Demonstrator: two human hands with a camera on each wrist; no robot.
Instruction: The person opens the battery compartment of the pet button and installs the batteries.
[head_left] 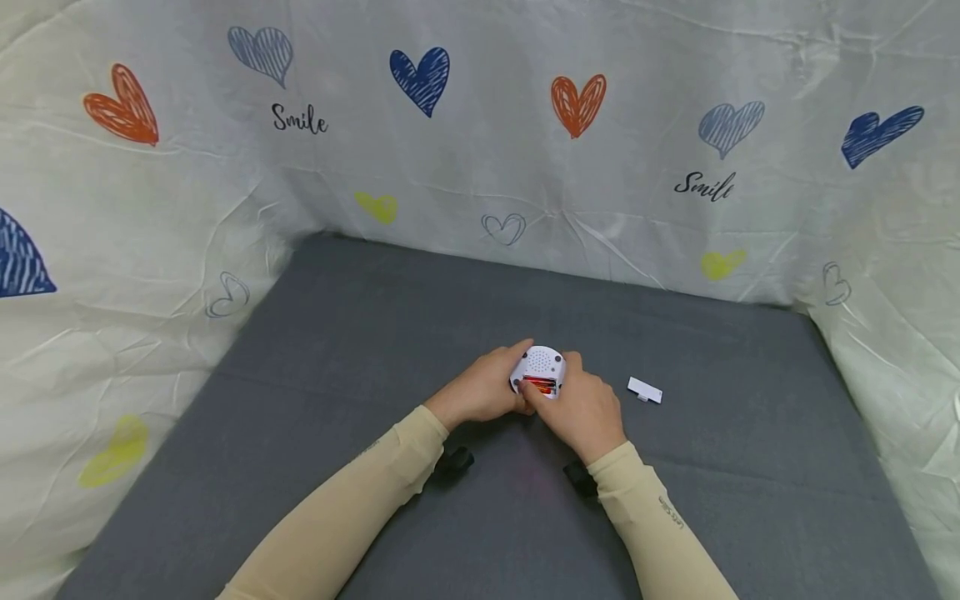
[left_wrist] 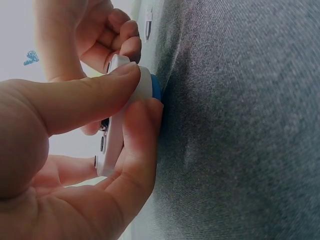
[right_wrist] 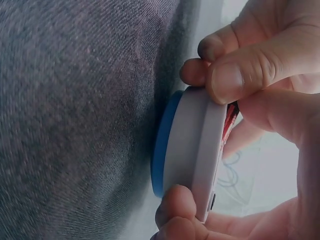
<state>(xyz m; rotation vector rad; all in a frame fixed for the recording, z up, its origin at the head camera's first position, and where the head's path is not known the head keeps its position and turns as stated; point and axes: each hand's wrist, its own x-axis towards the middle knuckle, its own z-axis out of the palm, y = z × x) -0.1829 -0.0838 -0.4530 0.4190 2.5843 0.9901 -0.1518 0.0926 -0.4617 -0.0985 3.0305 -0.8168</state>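
Note:
A small white device (head_left: pixel 542 362) with speaker holes and dark round feet is held with its back facing up. Red batteries (head_left: pixel 542 386) show in its uncovered compartment. Its blue underside (right_wrist: pixel 165 145) faces the grey cloth, close over it. My left hand (head_left: pixel 491 387) grips one side of the device, thumb on the back edge and fingers curled beneath. My right hand (head_left: pixel 588 408) holds the opposite side, fingers around the rim, with its thumb (right_wrist: pixel 272 112) at the battery compartment. To the right of my right hand lies a white battery cover (head_left: pixel 645 390) on the cloth.
Grey cloth (head_left: pixel 420 300) covers the tabletop. White fabric (head_left: pixel 480 158) printed with hearts and "Smile" rises behind and along both sides. Black wrist-worn mounts (head_left: pixel 457 461) show beneath the sleeves.

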